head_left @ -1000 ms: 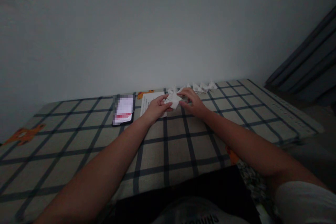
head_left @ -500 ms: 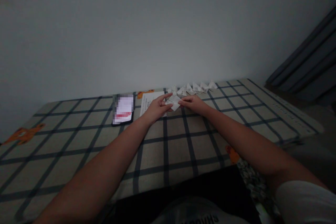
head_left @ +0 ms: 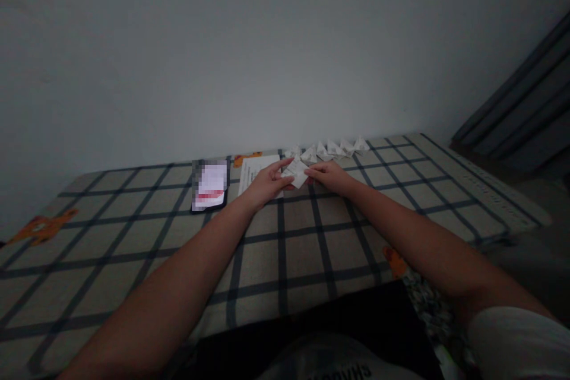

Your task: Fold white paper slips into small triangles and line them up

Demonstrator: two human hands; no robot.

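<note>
Paper (head_left: 297, 173) far centre | our left hand (head_left: 266, 183) and right hand (head_left: 330, 177) pinch it, fingers closed | we should align edges, crease firmly.

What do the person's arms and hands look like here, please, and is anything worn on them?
The left hand and right hand are bare, without gloves; no watch, ring or bracelet shows in the dim light. The left forearm and right forearm are uncovered. A short, light-coloured sleeve covers the right upper arm; no left sleeve is in view.
</note>
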